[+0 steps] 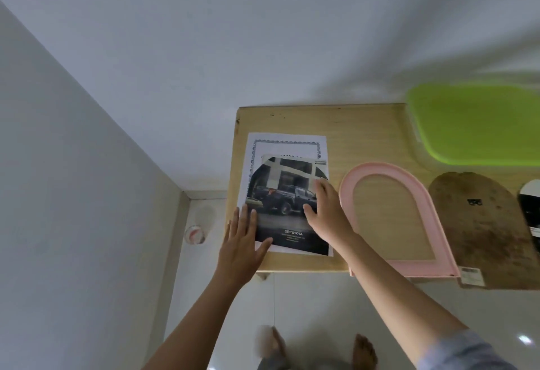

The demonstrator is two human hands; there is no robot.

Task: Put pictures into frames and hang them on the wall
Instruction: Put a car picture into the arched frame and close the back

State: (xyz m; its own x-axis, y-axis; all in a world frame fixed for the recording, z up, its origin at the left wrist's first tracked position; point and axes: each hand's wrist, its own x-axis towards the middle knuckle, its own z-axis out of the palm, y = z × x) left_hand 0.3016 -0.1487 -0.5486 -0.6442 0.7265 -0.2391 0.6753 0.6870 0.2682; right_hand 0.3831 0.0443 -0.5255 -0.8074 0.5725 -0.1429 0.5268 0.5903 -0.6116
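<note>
A dark car picture point(285, 203) cut to an arch shape lies on top of a white bordered sheet point(287, 143) at the left end of a light wooden table point(365, 138). My left hand point(241, 241) rests flat on the picture's lower left edge, fingers spread. My right hand point(325, 209) presses flat on the picture's right side. To the right lies an empty pink arched frame point(426, 203), and beyond it its brown arched backing board point(482, 229) with a small hanger clip.
A green plastic lid or tray point(476, 124) sits at the table's back right. Another dark picture point(530, 209) shows at the right edge. White walls meet in a corner at the left. A small round drain point(195, 234) is on the tiled floor beside the table. Bare feet stand below.
</note>
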